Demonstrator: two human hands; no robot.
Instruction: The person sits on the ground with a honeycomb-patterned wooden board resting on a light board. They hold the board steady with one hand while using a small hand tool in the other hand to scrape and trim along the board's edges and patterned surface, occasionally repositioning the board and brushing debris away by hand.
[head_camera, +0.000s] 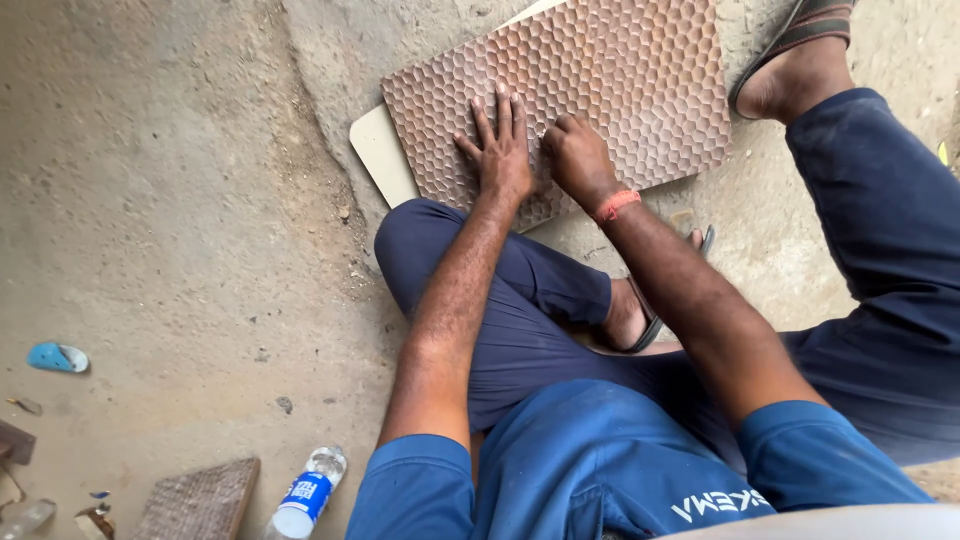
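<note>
A brown board carved with a honeycomb pattern (620, 80) lies on the dusty ground on top of a pale cream board (378, 150). My left hand (500, 150) lies flat on the patterned surface, fingers spread. Just to its right, my right hand (577, 158) rests on the same board with the fingers curled under; whether it holds anything is hidden. A red thread band circles that wrist. I sit cross-legged in dark blue trousers, my knee close to the board's near edge.
A plastic water bottle (308, 495) lies at the lower left beside a small textured brown block (200, 500). A blue scrap (57, 357) sits at the far left. My sandalled foot (800, 60) is beside the board's right edge.
</note>
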